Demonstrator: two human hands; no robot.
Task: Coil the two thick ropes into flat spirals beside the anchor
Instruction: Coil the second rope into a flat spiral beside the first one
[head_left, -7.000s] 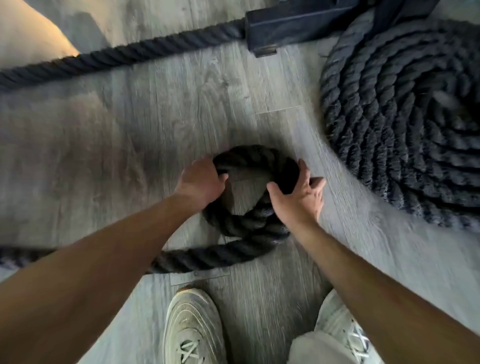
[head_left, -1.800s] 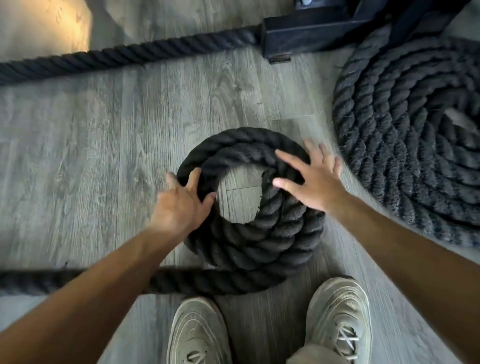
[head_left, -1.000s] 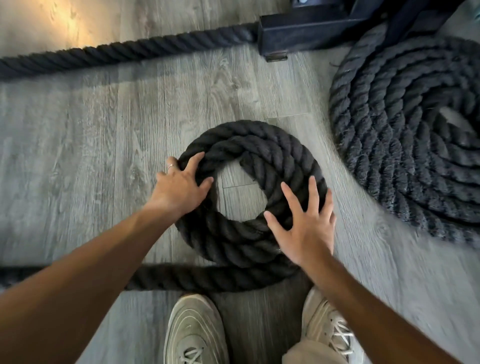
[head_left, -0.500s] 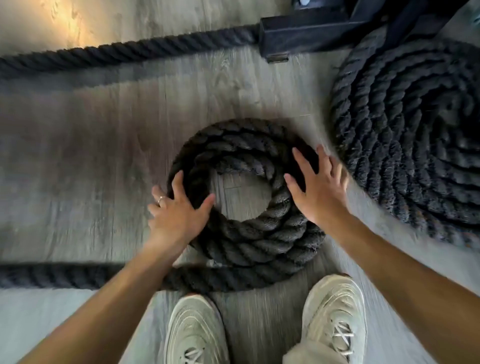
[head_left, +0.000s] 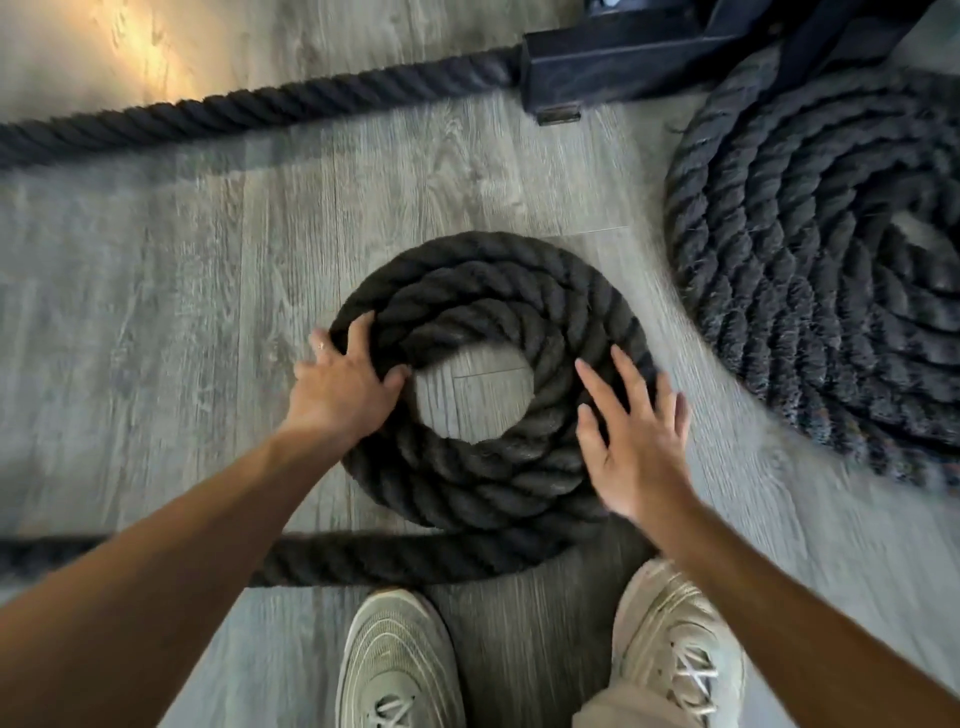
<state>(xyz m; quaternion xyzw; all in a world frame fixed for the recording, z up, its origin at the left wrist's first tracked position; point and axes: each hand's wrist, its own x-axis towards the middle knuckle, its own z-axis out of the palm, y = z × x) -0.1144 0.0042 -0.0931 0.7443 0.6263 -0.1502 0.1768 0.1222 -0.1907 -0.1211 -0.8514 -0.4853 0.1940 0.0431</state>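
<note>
I log: small coil (head_left: 488, 291) mid-floor, left hand (head_left: 340, 387) apparently gripping its left rim, right hand (head_left: 631, 441) spread flat on its right; large coil (head_left: 779, 234) beside the anchor (head_left: 623, 52).

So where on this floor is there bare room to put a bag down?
Widest free patch: floor left of the small coil, between the straight rope and the rope tail. More lies on the right, this side of the big coil. Crowded: the narrow strip between the coils, and by the shoes.
</note>
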